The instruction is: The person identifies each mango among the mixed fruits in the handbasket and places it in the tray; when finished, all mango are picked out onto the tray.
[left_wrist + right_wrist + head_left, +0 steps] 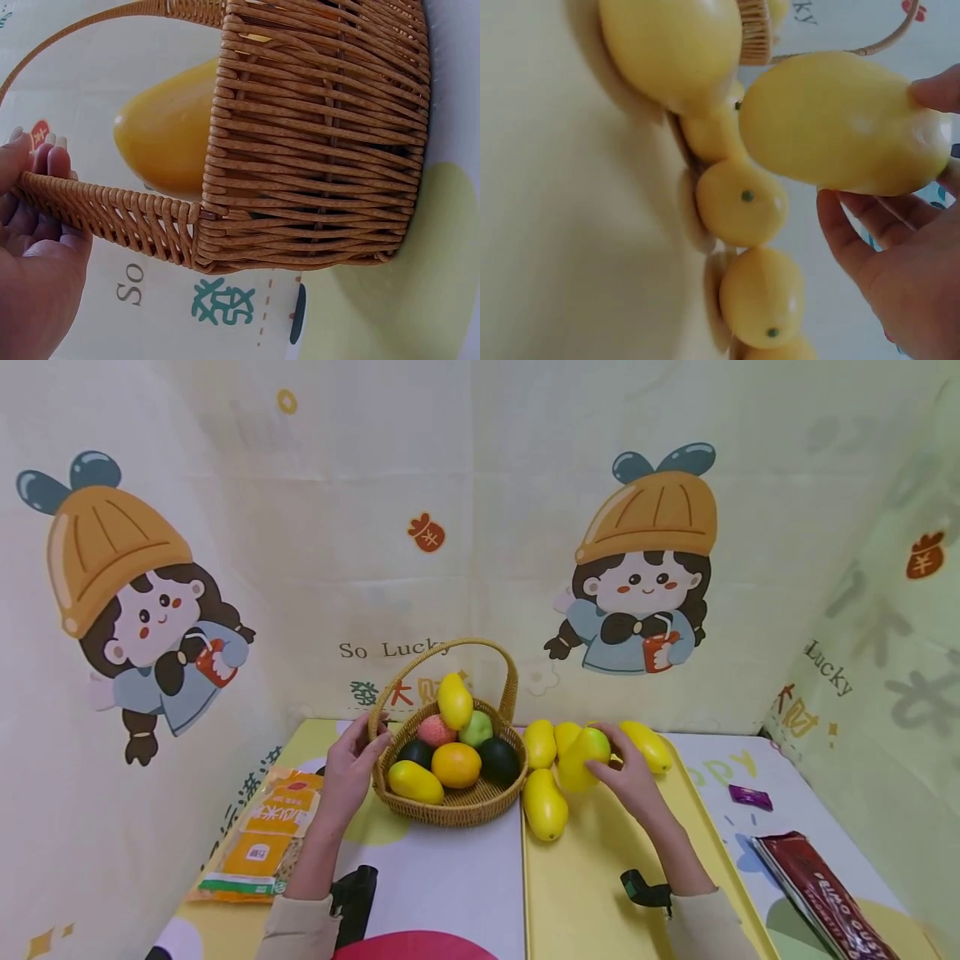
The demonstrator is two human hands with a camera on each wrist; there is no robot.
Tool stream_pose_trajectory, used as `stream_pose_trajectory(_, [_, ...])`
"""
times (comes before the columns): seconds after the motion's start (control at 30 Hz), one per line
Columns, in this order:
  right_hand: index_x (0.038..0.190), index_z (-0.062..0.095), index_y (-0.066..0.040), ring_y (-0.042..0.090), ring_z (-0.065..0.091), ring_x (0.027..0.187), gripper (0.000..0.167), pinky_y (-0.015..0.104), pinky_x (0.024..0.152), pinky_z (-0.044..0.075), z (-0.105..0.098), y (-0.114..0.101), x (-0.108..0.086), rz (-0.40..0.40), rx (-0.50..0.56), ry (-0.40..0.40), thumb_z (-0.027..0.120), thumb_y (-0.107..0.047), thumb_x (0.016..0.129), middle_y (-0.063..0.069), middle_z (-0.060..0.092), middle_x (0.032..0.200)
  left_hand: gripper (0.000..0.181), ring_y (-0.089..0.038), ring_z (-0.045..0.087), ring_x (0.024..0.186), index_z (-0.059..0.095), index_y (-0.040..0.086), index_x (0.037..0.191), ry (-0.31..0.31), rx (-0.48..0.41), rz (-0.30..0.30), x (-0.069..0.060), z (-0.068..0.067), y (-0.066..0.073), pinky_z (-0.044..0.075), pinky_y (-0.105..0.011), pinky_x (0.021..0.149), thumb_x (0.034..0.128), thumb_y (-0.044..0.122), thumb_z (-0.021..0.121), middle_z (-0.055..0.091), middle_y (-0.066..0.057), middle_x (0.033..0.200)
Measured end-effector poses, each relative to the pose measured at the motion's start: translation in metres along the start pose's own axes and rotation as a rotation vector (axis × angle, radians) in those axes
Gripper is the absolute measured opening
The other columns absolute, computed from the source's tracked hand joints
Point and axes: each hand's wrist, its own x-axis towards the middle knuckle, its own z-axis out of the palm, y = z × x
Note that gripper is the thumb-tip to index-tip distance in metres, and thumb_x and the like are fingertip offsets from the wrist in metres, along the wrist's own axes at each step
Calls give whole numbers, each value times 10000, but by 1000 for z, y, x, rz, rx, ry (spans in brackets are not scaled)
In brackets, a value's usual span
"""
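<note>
The left wrist view showed the left hand gripping the basket handle between thumb and fingers; the head view hid most of those fingers. The right wrist view exposed dark green spots on the tray mangoes. The right hand pinched a yellow mango above the yellow tray. The wicker basket contained two mangoes, plus orange, green, pink and dark fruits.

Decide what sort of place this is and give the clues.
Probably a staged tabletop set rather than a working kitchen or shop: a cartoon-printed backdrop encloses the table on three sides, with a wicker basket of fruit and a yellow tray of mangoes arranged on it.
</note>
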Motion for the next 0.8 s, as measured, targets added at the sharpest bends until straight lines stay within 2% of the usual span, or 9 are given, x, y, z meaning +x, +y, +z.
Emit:
stream_pose_trajectory(0.1, [1432, 476, -154, 272, 534, 1129, 552, 309, 911, 487, -3, 5, -4, 39, -112, -44, 668, -230, 920, 126, 532, 1390, 410, -179, 574, 1063, 560, 174, 1365, -4, -7, -6, 1, 0, 1, 502, -120, 905, 994, 346, 591, 596, -102, 1162])
stream_pose_trajectory(0.27, [1433, 477, -129, 279, 551, 1094, 591, 378, 896, 491, -4, 12, -7, 110, -214, -155, 686, -312, 911, 155, 558, 1365, 420, -154, 579, 1066, 552, 156, 1373, -13, -10, -4, 1, -1, 3, 503, -116, 913, 1000, 345, 582, 591, -156, 1191])
stream_pose_trajectory(0.4, [1424, 474, -88, 291, 569, 1092, 634, 381, 868, 515, -5, 13, -7, 124, -239, -194, 713, -353, 900, 180, 569, 1314, 431, -139, 580, 1073, 547, 149, 1379, -13, -10, -7, 0, -1, 1, 501, -110, 914, 1000, 353, 579, 584, -160, 1200])
stream_pose_trajectory(0.57, [1380, 501, -42, 268, 611, 1029, 614, 352, 819, 541, -9, 10, -9, 135, -257, -216, 738, -317, 885, 179, 605, 1240, 427, -135, 575, 1082, 546, 169, 1382, -11, -7, -21, 0, 0, 0, 494, -103, 916, 1000, 356, 579, 592, -125, 1191])
stream_pose_trajectory(0.8, [1369, 519, -8, 251, 588, 994, 674, 319, 781, 512, -21, 11, -12, 153, -293, -333, 788, -311, 831, 145, 622, 1188, 426, -116, 583, 1077, 552, 154, 1377, -6, -11, -12, 0, 0, 1, 496, -102, 916, 999, 349, 582, 593, -123, 1180])
